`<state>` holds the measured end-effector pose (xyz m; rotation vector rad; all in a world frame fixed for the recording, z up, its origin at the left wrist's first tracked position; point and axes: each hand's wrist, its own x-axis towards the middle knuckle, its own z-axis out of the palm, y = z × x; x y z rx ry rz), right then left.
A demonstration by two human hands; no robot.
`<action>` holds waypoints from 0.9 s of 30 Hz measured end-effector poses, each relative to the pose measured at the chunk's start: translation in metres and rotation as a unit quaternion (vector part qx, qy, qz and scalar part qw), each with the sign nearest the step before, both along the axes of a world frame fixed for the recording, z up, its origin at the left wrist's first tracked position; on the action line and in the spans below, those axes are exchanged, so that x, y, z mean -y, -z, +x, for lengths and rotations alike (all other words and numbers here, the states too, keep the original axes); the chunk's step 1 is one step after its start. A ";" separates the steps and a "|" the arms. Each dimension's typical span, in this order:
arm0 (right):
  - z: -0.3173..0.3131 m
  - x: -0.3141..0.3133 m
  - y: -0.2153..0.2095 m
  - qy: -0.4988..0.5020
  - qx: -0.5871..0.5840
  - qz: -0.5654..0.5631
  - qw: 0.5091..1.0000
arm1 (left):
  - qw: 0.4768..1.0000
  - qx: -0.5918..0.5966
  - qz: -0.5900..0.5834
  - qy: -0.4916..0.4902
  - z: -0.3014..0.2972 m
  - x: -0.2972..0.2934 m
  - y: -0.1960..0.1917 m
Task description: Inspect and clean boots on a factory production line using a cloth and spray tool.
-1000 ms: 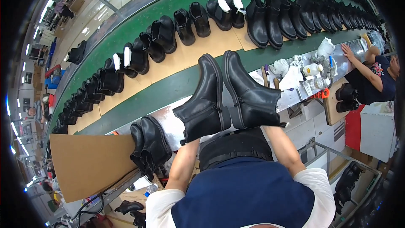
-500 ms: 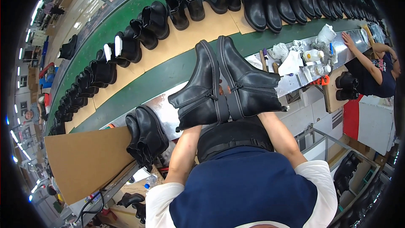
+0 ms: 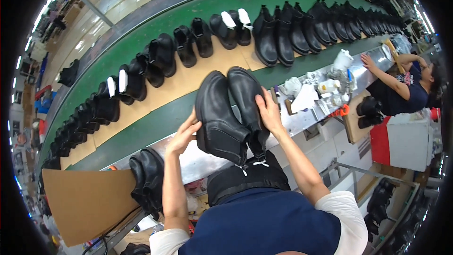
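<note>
Two black leather ankle boots are held side by side in front of me, toes pointing away. My left hand (image 3: 183,134) grips the left boot (image 3: 216,106) from its outer side, fingers along the sole edge near the heel. Around the outer side of the right boot (image 3: 244,93) curls my right hand (image 3: 270,111), its thumb on the upper. White tags or ties hang at the boots' rear, close to my waist. The far fingers of both hands are partly hidden behind the boots.
A green conveyor (image 3: 151,115) carries a long curved row of black boots (image 3: 265,38). On the metal bench (image 3: 193,163) lie cloths, bottles and tools. A cardboard sheet (image 3: 87,203) and another boot pair (image 3: 147,174) are at left. A co-worker (image 3: 406,85) sits at right.
Both boots have turned from their inner zipped sides to their uppers and moved lower and slightly left. My hands have come into sight on their outer sides.
</note>
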<state>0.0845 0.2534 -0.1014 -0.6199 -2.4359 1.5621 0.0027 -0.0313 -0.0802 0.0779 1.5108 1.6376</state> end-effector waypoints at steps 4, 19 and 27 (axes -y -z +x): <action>-0.013 -0.012 0.015 -0.029 0.141 -0.379 0.914 | 0.991 -0.031 0.130 0.030 -0.008 -0.009 -0.009; -0.031 0.015 -0.010 0.053 0.018 -0.652 0.756 | 0.807 0.320 0.351 -0.349 0.011 -0.082 0.019; -0.029 0.019 -0.012 0.073 0.039 -0.648 0.757 | 0.793 0.352 0.339 -0.363 0.014 -0.084 0.010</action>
